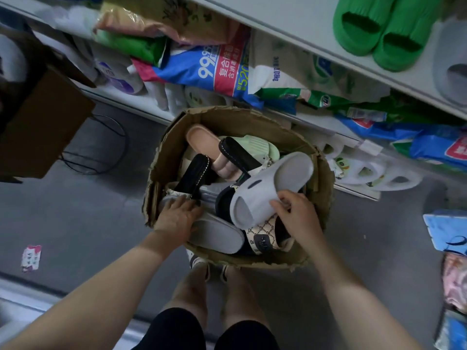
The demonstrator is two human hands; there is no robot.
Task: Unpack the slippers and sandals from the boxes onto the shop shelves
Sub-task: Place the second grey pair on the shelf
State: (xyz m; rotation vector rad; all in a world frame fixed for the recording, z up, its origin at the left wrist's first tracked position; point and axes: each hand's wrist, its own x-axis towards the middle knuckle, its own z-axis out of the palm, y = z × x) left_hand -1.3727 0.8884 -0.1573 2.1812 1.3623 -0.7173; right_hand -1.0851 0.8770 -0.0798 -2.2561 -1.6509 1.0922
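In the head view, a round-sided cardboard box [177, 137] with torn, ragged edges stands on the smooth grey floor [88, 210] right in front of your feet, against the base of the white shop shelves [290, 18]. It holds a loose heap of footwear: a matte pink sandal [204, 145] with a ribbed strap, a black stitched sandal [240, 155], a pale green ridged slipper [255, 145] and a beige sandal [265, 233] with a printed pattern.

Your right hand [298, 213] holds the grey slide [275, 183], a thick, rounded foam slipper with a wide band. Your fingers curl over its near edge and pinch it against the thumb. The slide is tilted above the heap at the box's right side.

Your left hand [177, 215] lies palm down at the box's left side, fingers nearly straight and close together, resting on the heap. Its thumb touches a flat pale grey slipper [217, 236].

On the upper shelf sits a pair of glossy green slides [379, 29]. Crinkled plastic detergent bags [214, 69] are stacked on the shelf below.
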